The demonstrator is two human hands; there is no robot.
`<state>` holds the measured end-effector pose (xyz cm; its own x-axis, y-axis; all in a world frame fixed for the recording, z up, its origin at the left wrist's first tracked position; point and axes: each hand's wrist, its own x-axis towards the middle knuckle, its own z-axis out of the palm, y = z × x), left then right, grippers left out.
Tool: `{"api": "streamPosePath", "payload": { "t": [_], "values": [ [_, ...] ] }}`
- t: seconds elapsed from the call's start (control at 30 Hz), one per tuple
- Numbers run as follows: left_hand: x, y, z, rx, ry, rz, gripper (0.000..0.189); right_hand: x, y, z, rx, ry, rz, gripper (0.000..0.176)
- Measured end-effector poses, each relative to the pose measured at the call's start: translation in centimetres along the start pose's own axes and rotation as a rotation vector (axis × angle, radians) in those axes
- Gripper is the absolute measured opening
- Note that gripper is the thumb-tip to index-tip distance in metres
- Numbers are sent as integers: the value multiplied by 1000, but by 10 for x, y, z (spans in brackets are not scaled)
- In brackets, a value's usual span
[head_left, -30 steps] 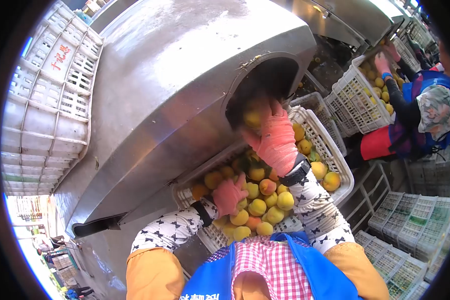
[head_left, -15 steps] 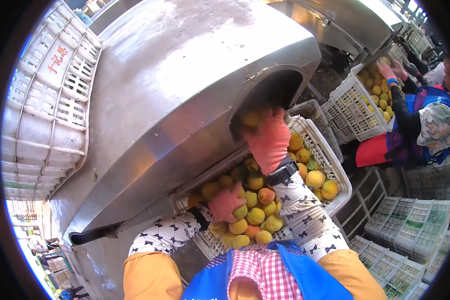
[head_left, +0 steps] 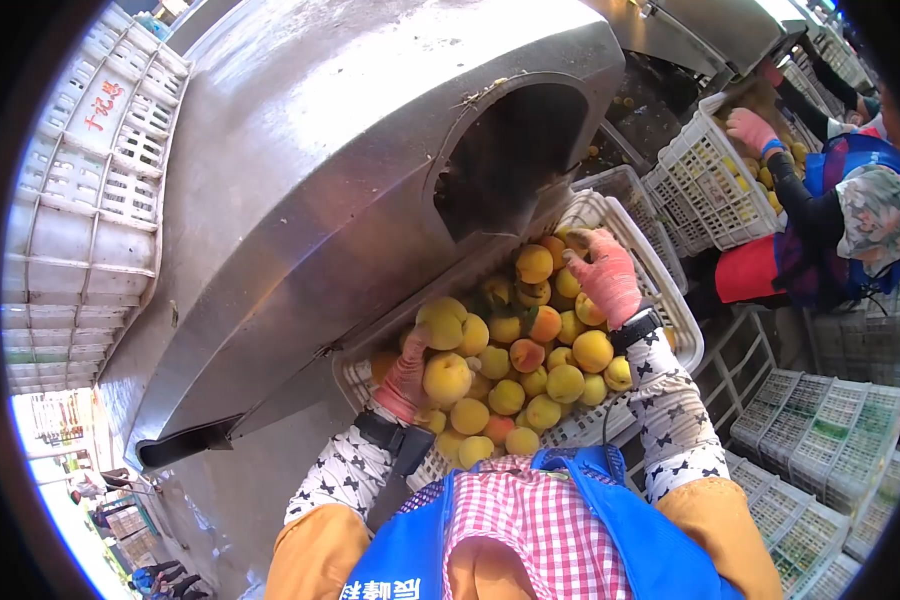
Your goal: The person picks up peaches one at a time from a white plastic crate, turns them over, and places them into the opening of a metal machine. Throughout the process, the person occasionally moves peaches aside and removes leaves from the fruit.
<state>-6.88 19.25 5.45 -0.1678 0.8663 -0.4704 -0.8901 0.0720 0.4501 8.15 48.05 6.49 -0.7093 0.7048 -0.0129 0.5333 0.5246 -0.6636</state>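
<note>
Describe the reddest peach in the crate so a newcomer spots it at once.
Find the big metal housing; below its dark opening sits the white crate of fruit. Look roughly midway between the left hand and the right hand. The reddest peach lies there, redder than the orange one just beyond it, among mostly yellow neighbours.

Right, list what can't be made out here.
Head view: fingertips of the left hand, hidden by fruit.
Head view: floor of the crate, under fruit.
Head view: inside of the opening, too dark.
Head view: outer side of the white stack, cut off by the lens edge.
Head view: what the far people do, too small.
</note>
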Motion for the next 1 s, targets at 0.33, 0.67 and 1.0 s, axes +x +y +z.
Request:
{"api": "streamPosePath", "payload": {
  "t": [0.33, 0.67, 1.0],
  "values": [
    [11, -20, 30, -116, 76, 147, 91, -8, -24, 19, 942, -568, 307, 80],
    [9, 9, 96, 0, -82, 282, 99, -23, -90, -2, 992, 131, -51, 64],
    [-10, -5, 49, -106, 90, 311, 86, 14, -122, 16, -11, 345, -273, 82]
  ]
}}
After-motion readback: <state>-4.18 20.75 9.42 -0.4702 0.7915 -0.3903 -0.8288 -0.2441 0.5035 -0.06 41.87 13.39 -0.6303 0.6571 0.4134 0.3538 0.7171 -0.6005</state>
